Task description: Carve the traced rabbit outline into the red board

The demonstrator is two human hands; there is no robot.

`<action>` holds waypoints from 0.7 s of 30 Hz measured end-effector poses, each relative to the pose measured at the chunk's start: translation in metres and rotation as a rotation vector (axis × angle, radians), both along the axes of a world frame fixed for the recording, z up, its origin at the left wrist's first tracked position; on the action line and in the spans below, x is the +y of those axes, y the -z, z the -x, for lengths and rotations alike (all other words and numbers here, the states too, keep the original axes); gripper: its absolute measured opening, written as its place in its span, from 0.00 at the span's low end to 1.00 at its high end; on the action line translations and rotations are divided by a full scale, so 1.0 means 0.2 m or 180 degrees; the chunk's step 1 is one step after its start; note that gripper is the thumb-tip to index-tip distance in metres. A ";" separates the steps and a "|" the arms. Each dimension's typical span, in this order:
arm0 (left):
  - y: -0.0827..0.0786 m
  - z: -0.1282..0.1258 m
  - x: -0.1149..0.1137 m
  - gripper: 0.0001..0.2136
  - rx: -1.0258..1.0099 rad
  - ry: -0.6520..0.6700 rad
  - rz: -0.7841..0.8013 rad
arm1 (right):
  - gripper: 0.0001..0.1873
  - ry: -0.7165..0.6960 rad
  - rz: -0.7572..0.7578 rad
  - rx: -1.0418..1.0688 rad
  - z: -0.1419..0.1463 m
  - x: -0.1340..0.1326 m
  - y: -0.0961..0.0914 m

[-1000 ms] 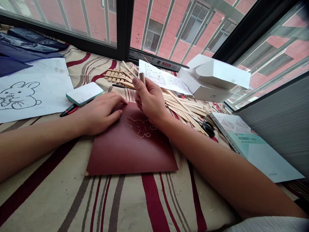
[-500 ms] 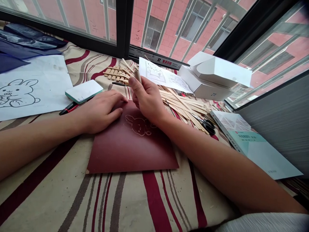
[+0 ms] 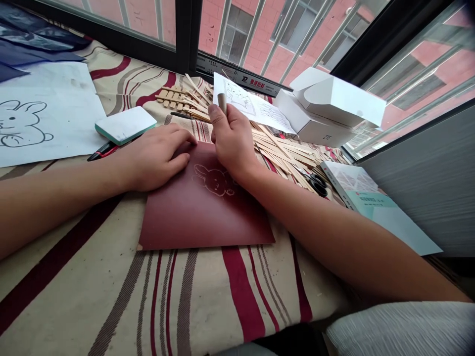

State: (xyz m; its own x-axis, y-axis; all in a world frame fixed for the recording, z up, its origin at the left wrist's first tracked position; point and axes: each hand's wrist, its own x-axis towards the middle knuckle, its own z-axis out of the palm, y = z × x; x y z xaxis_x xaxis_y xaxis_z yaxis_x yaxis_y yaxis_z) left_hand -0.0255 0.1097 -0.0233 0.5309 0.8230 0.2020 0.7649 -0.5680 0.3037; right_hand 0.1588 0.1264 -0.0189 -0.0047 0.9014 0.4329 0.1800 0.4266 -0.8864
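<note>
A reddish-brown board (image 3: 204, 220) lies on the striped cloth, with a pale rabbit outline (image 3: 215, 180) cut or scratched into its upper part. My left hand (image 3: 159, 158) rests on the board's upper left edge, fingers stretched out and holding nothing. Over the board's upper right, my right hand (image 3: 235, 141) is closed around a wooden-handled carving tool (image 3: 222, 103). The handle's end sticks up above the thumb, while the tool's tip is hidden behind the hand. Part of the rabbit outline is also covered by my right hand.
To the left are paper with a rabbit drawing (image 3: 33, 118), a white-and-teal block (image 3: 126, 123) and pens (image 3: 102, 151). Thin wooden strips (image 3: 278, 148), scissors (image 3: 317, 185), a printed sheet (image 3: 256, 109), a white box (image 3: 326, 118) and a book (image 3: 382, 207) lie behind and to the right.
The whole view has shifted a little. My right hand has moved slightly right over the board, and the tool's handle shows more. My left hand stays in place on the board.
</note>
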 end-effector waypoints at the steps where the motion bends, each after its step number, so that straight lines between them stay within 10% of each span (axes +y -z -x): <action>1: 0.00 0.00 0.00 0.25 0.0031 -0.0011 0.0022 | 0.25 0.0062 0.0012 0.0062 0.00 0.01 0.01; 10: -0.01 0.00 -0.02 0.27 -0.0122 0.0226 -0.0056 | 0.22 -0.1814 0.0223 -0.0170 0.01 -0.10 -0.08; 17: -0.01 0.00 -0.01 0.25 -0.0008 0.0054 -0.0023 | 0.21 0.0127 0.0016 -0.0197 0.01 0.00 -0.01; 21: 0.00 0.00 0.00 0.23 -0.0082 0.0145 -0.0152 | 0.21 -0.0485 -0.0037 -0.0080 0.00 -0.01 -0.01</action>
